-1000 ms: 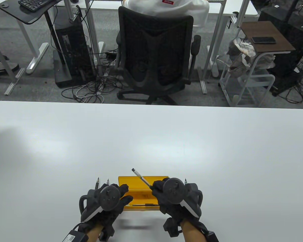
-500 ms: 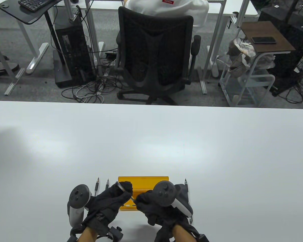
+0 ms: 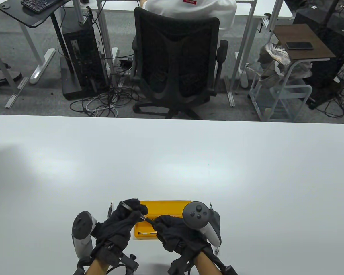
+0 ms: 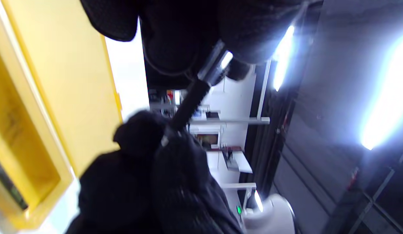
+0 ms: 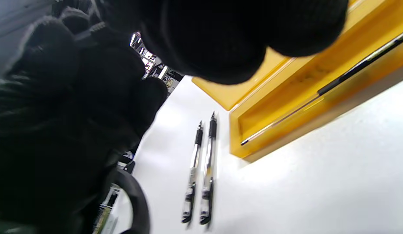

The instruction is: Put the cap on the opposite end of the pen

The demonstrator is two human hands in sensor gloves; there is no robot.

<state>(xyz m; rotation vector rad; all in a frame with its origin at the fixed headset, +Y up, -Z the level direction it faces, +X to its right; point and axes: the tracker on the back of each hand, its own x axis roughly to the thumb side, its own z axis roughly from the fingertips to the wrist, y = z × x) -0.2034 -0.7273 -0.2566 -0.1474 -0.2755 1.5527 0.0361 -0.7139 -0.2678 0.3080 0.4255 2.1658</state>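
pen [image 3: 135, 214] is up off the table, held between both hands right over the yellow case [image 3: 172, 205] near the front edge of the white table [image 3: 172, 160]. left hand [image 3: 121, 222] has its fingers wrapped around the clear end of the barrel, which pokes out at the upper left of the glove. right hand [image 3: 175, 233] pinches the dark end with its fingertips, so both hands are clamped on the same pen, almost touching each other.

table view only gives you a short bit of pen between the gloves. left wrist view is tipped sideways and blurry but way closer: the pen [image 4: 201, 87] runs from the left fingers [image 4: 175, 39] at the top down into the right hand's glove [image 4: 162, 162], clear section up top, black section below. can't tell from any view if the black part is the cap or the grip.

right wrist view shows stuff the table view mostly hides: two pens [image 5: 201, 169] lying side by side on the table just beside the case's [image 5: 286, 107] short end, nearly parallel and close together. it also looks into the case's tray, where another pen [image 5: 321, 94] lies along the length. table view shows just a sliver of that one [image 3: 146, 233] and the tip of one more pen [image 3: 210, 206] on the right of the case, behind the right tracker.
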